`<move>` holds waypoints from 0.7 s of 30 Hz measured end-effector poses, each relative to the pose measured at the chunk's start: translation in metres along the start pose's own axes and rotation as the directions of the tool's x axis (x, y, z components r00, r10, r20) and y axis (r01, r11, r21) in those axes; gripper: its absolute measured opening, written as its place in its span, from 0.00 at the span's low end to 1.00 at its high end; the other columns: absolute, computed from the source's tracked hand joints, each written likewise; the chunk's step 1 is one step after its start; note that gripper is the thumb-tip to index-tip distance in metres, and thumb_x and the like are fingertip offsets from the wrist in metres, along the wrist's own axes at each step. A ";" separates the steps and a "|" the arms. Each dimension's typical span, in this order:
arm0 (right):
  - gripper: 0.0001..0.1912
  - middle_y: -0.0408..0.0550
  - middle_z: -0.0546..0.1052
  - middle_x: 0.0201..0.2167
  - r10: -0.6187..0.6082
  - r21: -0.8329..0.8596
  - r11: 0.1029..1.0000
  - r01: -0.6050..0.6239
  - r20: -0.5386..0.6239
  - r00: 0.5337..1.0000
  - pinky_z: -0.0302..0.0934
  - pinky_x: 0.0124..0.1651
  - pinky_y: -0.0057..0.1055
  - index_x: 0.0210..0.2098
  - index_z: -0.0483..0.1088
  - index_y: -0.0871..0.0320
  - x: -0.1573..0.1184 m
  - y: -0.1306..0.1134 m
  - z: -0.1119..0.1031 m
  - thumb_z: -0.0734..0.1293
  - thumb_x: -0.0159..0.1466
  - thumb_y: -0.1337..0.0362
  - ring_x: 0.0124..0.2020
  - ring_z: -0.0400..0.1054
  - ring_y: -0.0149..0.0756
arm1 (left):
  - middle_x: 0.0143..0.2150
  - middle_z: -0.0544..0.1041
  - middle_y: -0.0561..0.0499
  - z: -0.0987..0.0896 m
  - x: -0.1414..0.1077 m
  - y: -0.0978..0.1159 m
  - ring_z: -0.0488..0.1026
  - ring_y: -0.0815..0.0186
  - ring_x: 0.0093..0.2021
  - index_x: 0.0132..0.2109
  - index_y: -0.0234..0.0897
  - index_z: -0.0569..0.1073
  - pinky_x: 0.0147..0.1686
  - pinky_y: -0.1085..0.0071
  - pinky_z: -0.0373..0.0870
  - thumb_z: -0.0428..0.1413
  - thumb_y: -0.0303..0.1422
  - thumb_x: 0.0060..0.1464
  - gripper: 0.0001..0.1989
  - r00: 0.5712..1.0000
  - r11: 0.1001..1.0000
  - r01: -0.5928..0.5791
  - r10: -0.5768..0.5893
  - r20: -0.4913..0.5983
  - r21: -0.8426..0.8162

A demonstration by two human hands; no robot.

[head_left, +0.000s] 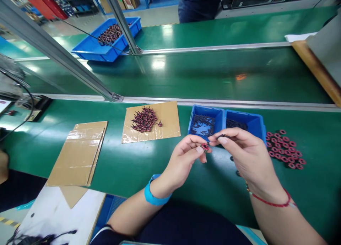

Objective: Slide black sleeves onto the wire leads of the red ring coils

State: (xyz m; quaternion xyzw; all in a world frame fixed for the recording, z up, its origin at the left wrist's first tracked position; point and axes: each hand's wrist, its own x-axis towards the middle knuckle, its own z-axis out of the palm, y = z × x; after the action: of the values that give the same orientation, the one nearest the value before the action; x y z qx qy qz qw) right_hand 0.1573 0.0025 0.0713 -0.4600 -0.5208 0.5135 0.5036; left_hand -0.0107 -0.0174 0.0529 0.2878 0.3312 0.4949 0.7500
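Between the thumb and fingers of my left hand (186, 156) is a small red-and-black wound ring coil (205, 147). My right hand (245, 152) pinches a short black sleeve (221, 136) close beside the coil; whether the two touch is hard to make out. Just beyond my hands stand two joined blue bins, the left bin (194, 130) and the right bin (243, 115), both with short black sleeves in them. Right of the bins, several red ring coils (286, 147) lie loose on the green bench. A few more dark rings are partly hidden under my right hand.
A pile of coils with black legs (145, 119) rests on a cardboard sheet (169, 122). More cardboard (77, 154) lies at left. Behind a metal rail (186, 103), a blue tray (92, 53) holds many coils. A slanted metal post (66, 56) rises at left. A person (199, 5) stands opposite.
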 end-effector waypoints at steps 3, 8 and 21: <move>0.07 0.39 0.83 0.33 -0.006 -0.033 0.999 0.006 -0.004 1.000 0.73 0.39 0.19 0.36 0.79 0.48 -0.001 0.000 0.000 0.71 0.64 0.68 0.35 0.79 0.26 | 0.36 0.79 0.51 0.000 0.000 0.000 0.72 0.73 0.30 0.41 0.36 0.76 0.35 0.73 0.65 0.61 0.31 0.57 0.05 1.000 1.000 -0.004 0.004 0.001 0.001; 0.05 0.41 0.83 0.34 0.048 -0.139 0.989 -0.046 0.007 0.999 0.73 0.39 0.23 0.36 0.80 0.49 -0.003 -0.004 -0.001 0.71 0.63 0.66 0.36 0.79 0.30 | 0.36 0.78 0.50 0.001 -0.001 0.001 0.72 0.72 0.30 0.41 0.36 0.75 0.35 0.73 0.66 0.61 0.31 0.56 0.06 1.000 1.000 -0.007 0.007 -0.001 -0.001; 0.12 0.45 0.78 0.29 -0.106 -0.656 0.670 0.347 0.378 0.920 0.65 0.35 0.31 0.30 0.73 0.56 -0.003 0.008 0.000 0.62 0.66 0.72 0.31 0.73 0.35 | 0.39 0.80 0.50 -0.002 -0.001 0.000 0.77 0.71 0.35 0.45 0.38 0.78 0.41 0.71 0.71 0.63 0.30 0.57 0.08 0.995 0.996 -0.087 0.088 0.036 -0.019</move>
State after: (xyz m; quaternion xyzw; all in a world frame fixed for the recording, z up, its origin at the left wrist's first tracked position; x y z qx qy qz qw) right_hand 0.1570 0.0002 0.0629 -0.4629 -0.8036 0.2697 0.2592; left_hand -0.0123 -0.0183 0.0521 0.3046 0.3000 0.5247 0.7362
